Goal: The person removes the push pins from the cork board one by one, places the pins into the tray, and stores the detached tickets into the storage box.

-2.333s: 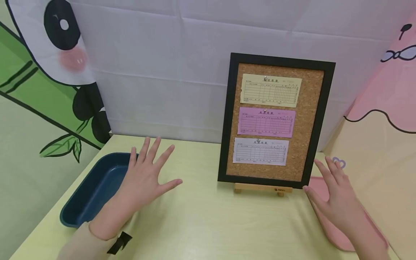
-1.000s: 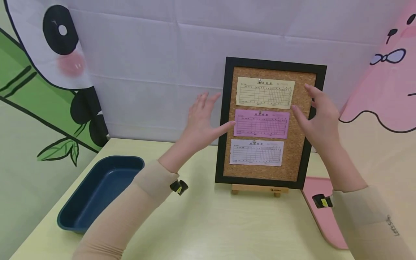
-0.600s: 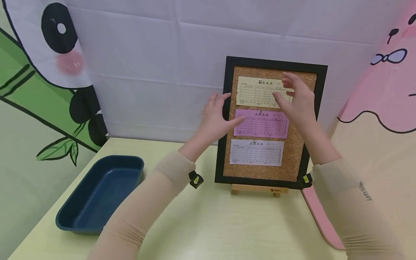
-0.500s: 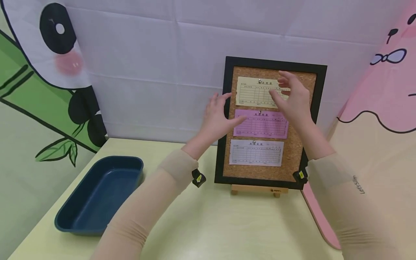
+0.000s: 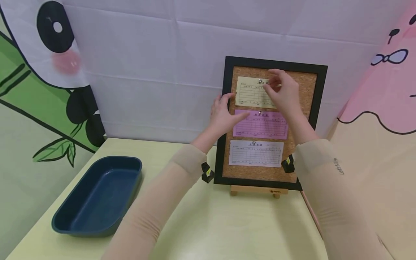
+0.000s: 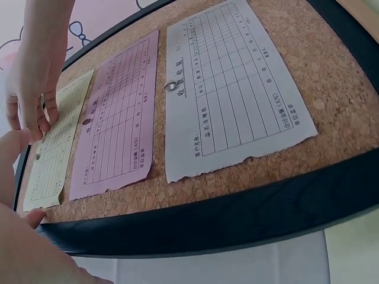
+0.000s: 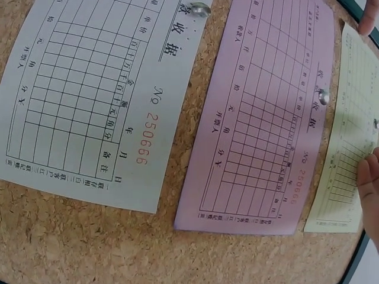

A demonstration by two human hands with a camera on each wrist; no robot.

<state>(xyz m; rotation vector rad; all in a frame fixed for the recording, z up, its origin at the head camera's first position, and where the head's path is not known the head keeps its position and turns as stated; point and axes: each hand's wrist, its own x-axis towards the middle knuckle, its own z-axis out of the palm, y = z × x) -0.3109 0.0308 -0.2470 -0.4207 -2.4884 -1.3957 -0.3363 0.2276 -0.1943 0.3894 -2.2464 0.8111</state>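
Note:
A black-framed cork board [image 5: 305, 86] stands tilted back on a small wooden easel [image 5: 260, 189]. Pinned to it, top to bottom, are a yellow receipt slip [image 5: 248, 94], a pink receipt slip [image 5: 260, 126] and a white receipt slip [image 5: 255, 153]. Each slip has a silver push pin, the yellow one's push pin [image 5: 260, 81] near its top edge. My right hand [image 5: 286, 92] hovers over the yellow slip's right half, thumb and index finger apart, just right of that pin. At the board's left edge is my left hand [image 5: 224, 115], thumb stretched towards the pink slip; contact is unclear.
On the table's left side sits a dark blue tray [image 5: 136, 187]. The edge of a pink tray [image 5: 312, 209] shows at the right, mostly behind my right sleeve. A white cloth backdrop [image 5: 146, 72] hangs behind the board.
Both hands rose from beside the board to its upper part. My right hand moved left across the yellow slip, its thumb and index finger drawing closer. My left hand moved right to the frame's left edge.

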